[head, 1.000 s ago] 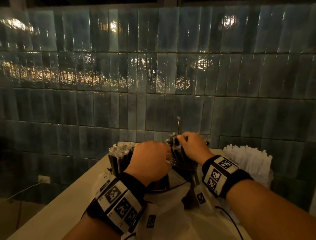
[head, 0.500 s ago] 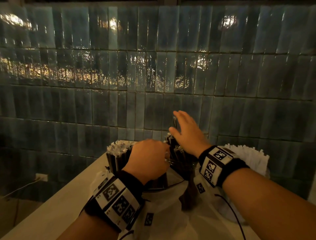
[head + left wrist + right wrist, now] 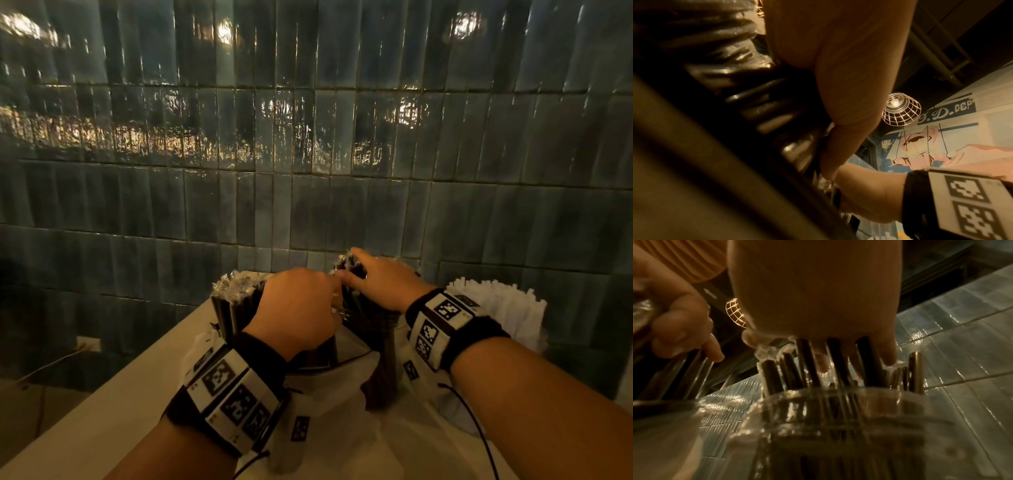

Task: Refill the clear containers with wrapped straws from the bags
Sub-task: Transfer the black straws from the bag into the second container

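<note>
Several dark wrapped straws (image 3: 807, 366) stand in a clear round container (image 3: 838, 418) at the middle of the counter. My right hand (image 3: 356, 270) lies flat on their tops, fingers (image 3: 888, 356) straight and spread, pressing down. Just left of it, my left hand (image 3: 301, 308) curls round a bundle of dark wrapped straws (image 3: 760, 104), which also shows in the right wrist view (image 3: 684, 369). A second container of dark straws (image 3: 233, 308) stands further left, partly hidden by the left hand. A crumpled plastic bag (image 3: 342, 428) lies on the counter under both wrists.
A holder packed with white paper-wrapped straws (image 3: 500, 308) stands at the right. A blue tiled wall (image 3: 308, 171) rises right behind the containers. The pale counter (image 3: 102, 411) ends at its left edge, with floor and a wall socket (image 3: 89, 344) below.
My right hand pinched one straw standing above the rest, then lifted open, and now lies flat on the straw tops. That straw no longer sticks up. The left hand stayed put.
</note>
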Demonstrator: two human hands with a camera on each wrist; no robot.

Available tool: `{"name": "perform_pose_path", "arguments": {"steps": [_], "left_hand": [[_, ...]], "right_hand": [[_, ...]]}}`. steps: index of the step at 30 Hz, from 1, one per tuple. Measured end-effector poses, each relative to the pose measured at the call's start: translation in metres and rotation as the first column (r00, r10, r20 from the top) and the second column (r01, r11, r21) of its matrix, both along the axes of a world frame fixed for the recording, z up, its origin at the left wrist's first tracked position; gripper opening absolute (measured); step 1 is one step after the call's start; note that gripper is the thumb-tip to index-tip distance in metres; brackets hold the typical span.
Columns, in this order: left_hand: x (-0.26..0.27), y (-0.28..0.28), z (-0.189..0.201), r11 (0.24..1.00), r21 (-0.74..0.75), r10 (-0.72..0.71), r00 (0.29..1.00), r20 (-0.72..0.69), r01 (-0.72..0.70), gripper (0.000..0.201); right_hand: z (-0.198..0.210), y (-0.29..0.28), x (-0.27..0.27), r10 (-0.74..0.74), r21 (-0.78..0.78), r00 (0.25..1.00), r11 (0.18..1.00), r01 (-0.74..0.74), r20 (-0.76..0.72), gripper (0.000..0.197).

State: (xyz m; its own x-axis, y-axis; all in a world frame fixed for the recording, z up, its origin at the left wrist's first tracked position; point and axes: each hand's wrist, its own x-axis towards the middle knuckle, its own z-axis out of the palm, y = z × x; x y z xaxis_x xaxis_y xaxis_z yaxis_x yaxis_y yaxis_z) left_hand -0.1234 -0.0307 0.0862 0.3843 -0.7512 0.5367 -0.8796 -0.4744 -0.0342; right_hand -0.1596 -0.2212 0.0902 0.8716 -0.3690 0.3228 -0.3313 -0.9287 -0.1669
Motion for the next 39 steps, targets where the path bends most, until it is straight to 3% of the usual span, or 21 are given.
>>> {"name": "perform_pose_path", "arguments": {"steps": [2, 5, 12, 17, 28, 35, 37, 39], "left_hand": [[-0.001, 0.0, 0.0, 1.0, -0.009, -0.005, 1.0, 0.001, 0.005, 0.011], [-0.001, 0.0, 0.0, 1.0, -0.003, 0.022, 1.0, 0.011, -0.022, 0.01], [0.001, -0.001, -0.001, 1.0, -0.012, 0.015, 1.0, 0.004, -0.015, 0.013], [0.001, -0.002, -0.002, 1.0, -0.02, 0.013, 1.0, -0.003, -0.013, 0.013], [0.001, -0.002, -0.001, 1.0, -0.02, -0.001, 0.999, -0.034, 0.0, 0.011], [0.001, -0.002, -0.001, 0.999, -0.045, -0.005, 1.0, -0.006, 0.004, 0.012], [0.001, -0.002, -0.001, 0.999, -0.053, -0.008, 1.0, 0.002, 0.008, 0.011], [0.002, -0.002, -0.001, 0.998, -0.061, -0.013, 1.0, 0.008, 0.014, 0.011]], "right_hand": [[0.001, 0.0, 0.0, 0.028, 0.024, 0.999, 0.999, -0.028, -0.017, 0.111], [-0.001, -0.001, 0.002, 0.063, -0.015, 0.998, 0.998, -0.063, -0.027, 0.094], [-0.008, -0.01, 0.009, 0.092, -0.034, 0.989, 0.995, -0.089, 0.119, 0.039], [-0.01, -0.029, 0.007, 0.068, -0.001, 0.973, 0.998, -0.07, 0.219, 0.024], [-0.007, -0.032, 0.006, 0.059, -0.041, 0.97, 0.998, -0.051, 0.235, 0.015], [-0.005, -0.023, 0.001, 0.003, -0.074, 0.989, 0.997, 0.008, 0.15, 0.045], [-0.002, -0.023, -0.003, 0.011, 0.006, 0.982, 1.0, -0.012, 0.187, 0.046], [0.004, -0.024, -0.007, 0.002, 0.093, 0.978, 0.995, -0.022, 0.206, 0.061]]}}
